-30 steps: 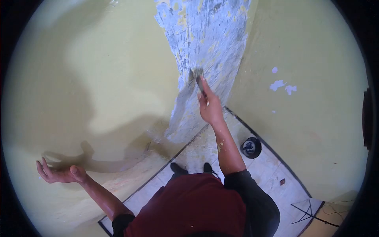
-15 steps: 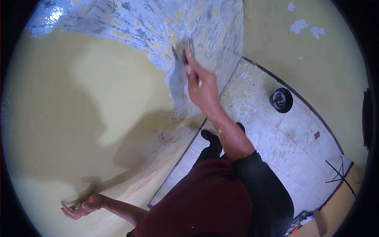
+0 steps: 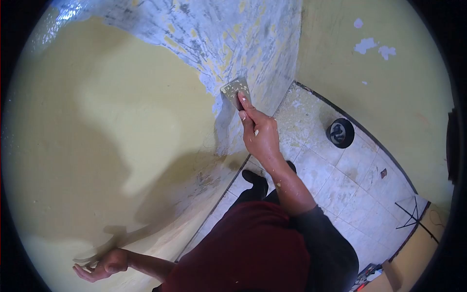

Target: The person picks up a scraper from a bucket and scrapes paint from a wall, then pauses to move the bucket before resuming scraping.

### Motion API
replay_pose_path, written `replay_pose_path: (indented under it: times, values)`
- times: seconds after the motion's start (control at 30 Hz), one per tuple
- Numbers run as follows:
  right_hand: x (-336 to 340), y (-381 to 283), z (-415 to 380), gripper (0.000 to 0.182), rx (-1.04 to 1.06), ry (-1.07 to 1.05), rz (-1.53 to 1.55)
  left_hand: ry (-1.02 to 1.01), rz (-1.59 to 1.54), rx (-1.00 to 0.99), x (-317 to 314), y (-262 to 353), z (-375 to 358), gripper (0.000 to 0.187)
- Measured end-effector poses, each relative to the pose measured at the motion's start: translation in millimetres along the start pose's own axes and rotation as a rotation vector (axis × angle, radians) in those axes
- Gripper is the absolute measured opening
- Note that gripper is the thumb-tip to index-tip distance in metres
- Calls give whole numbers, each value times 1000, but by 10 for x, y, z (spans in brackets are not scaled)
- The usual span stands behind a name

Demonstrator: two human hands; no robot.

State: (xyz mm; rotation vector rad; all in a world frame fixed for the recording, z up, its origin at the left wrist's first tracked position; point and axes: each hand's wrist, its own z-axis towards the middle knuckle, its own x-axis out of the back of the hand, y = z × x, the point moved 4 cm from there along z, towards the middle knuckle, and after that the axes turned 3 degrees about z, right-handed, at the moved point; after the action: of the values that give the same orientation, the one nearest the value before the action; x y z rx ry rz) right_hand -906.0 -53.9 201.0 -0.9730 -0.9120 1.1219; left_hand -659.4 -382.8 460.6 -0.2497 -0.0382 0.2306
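The right hand is gripping a flat scraper, its wide edge lying at the wall, right beside the jagged border where yellow paint is giving way to the bare, streaky patch. Flecks of paint are clinging to the blade and to the forearm. The bare patch is spreading above the scraper and running rightward to the corner, where the second wall is closing off that side; leftward, smooth painted surface is stretching wide open. Down at the lower left, the left hand is holding no tool, its fingers spreading loosely close to the wall; whether they are touching it, I cannot tell. On the tiled floor, the black bucket is sitting near the second wall's dark base edge, well apart from the scraper, with flakes lying scattered toward the corner.
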Motion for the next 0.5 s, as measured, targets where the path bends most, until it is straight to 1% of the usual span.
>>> replay_pose_path:
  times: [0.03, 0.1, 0.13, 0.17, 0.23, 0.27, 0.3, 0.37, 0.4, 0.43, 0.5]
  values:
    - [-9, 8, 51, 48, -1, -12, -1, 11, 0, 4, -3, 4, 4, 82]
    - [63, -110, 245, 47, 24, 72, -32, -6, 10, 1, 42, 7, 47, 84]
    - [121, -267, 383, 47, -70, 39, -78, -6, 20, -17, 50, 33, 54, 85]
    - [112, -242, 357, 47, -63, 32, -80, 3, 26, -34, 32, 62, 49, 87]
    - [104, -95, 203, 46, 76, 61, -16, 40, -5, 12, -6, 90, 49, 89]
    - [35, 106, 34, 45, 50, 24, -52, 43, -63, 34, -27, 85, 43, 89]
    - [31, 72, 87, 45, 70, 18, -56, 41, -117, 56, -27, 81, 23, 89]
    - [38, 62, 60, 44, -83, -5, -139, 38, -92, 41, -8, 53, 26, 89]
    - [95, -65, 193, 42, 10, 75, -22, 35, -74, 18, 6, 54, 28, 90]
    - [120, -138, 259, 42, 6, 67, -29, 27, -71, 24, 11, 66, 29, 90]
    - [176, -214, 330, 42, -67, 46, -90, 33, -66, 66, 16, 87, 16, 90]
